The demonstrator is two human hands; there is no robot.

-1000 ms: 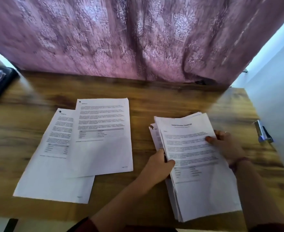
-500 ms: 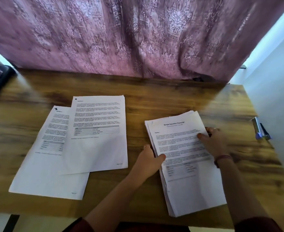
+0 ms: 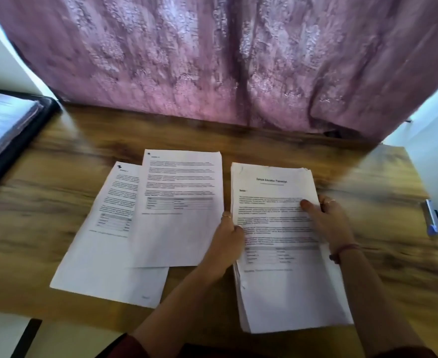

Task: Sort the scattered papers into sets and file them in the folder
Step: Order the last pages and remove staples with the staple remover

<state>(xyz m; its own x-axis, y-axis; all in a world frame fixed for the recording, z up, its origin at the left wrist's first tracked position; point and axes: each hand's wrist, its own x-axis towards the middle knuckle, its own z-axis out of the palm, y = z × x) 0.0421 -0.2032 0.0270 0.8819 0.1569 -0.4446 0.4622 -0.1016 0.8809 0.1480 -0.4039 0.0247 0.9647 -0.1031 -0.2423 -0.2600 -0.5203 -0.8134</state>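
Observation:
A thick stack of printed papers (image 3: 285, 293) lies on the wooden table, right of centre, its top page headed with a title. My left hand (image 3: 228, 236) grips the stack's left edge, thumb on top. My right hand (image 3: 326, 220) holds the right edge with the thumb pressed on the top page. To the left lie two separate sheets: one printed sheet (image 3: 179, 228) overlaps the right side of another sheet (image 3: 101, 259). A black folder (image 3: 19, 140) with papers inside lies open at the far left edge of the table.
A purple patterned curtain (image 3: 212, 60) hangs along the table's back edge. A stapler (image 3: 435, 223) with a blue tip sits at the right edge, next to a white wall. The table's front edge runs just under the stack.
The fanned pages have been squared into one neat stack between both hands. The stack has turned straighter and shifted closer to the two loose sheets.

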